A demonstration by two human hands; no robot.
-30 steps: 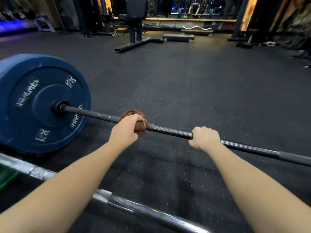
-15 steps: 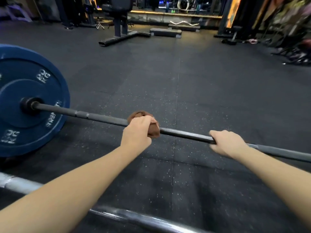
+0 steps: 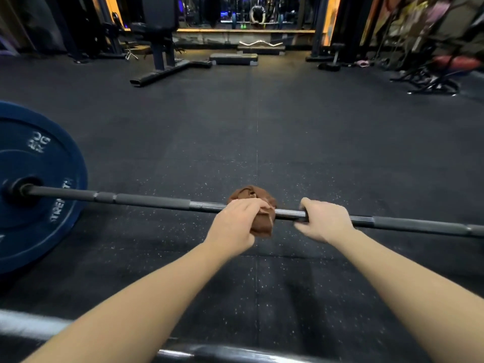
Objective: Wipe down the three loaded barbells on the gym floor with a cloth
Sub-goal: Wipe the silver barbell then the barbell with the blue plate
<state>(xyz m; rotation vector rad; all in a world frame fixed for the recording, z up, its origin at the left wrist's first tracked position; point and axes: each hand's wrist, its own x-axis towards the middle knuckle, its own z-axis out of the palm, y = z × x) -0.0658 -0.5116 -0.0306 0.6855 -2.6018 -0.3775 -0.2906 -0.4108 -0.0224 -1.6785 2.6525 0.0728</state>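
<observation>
— Cloth (image 3: 259, 221) brown and bunched, wrapped over the black barbell (image 3: 146, 202) and clenched there by the left hand (image 3: 235, 227); slid along the shaft within the last second, away from the blue plate (image 3: 52, 158) far off to the left, onto the bright centre section.

— And the right hand (image 3: 326, 221)?

— Curled round the same shaft just right of the cloth, steadying; slightly blurred, so firmness of grip hard to judge; a second ago well apart from the left hand, now almost touching the cloth.

— Meaning for the job?

— Left half of this shaft probably covered; no room to wipe further right without moving the right hand outward or lifting it off; right half, sleeves and plate apparently not yet done.

— Other bars?

— One chrome barbell (image 3: 222, 354) lying on the floor (image 3: 262, 132) beneath the forearms, nearer than both hands, touched by neither; third not in view.

— Risk?

— Rolling of the black barbell once released; best kept pinned while pushing the cloth onward.
</observation>
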